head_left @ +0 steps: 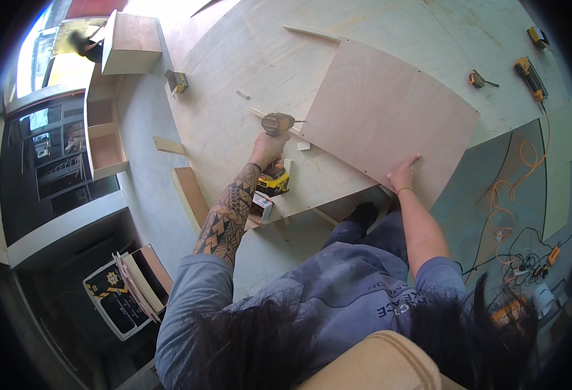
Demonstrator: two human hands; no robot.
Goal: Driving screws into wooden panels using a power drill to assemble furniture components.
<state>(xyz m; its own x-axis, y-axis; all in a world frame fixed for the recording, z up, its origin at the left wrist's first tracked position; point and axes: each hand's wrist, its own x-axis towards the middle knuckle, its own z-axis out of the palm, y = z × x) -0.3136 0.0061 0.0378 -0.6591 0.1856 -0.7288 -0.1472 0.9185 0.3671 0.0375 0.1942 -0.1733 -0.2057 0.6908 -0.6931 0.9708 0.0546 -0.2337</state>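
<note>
Left hand (269,151) fingers grip a drill (277,123) near the corner of a wooden panel (390,107) on the table (217,71); right hand (402,176) fingers lie extended across the panel. Apparently lining up to drive; next needs square aim.

2 hands show: 1 left hand (269,151) and 1 right hand (401,177). In the left is 1 power driver (278,123), with 1 white block (304,146) near it; under the right, 1 plywood panel (390,104); well right of both, 1 nail gun (531,79).
</note>
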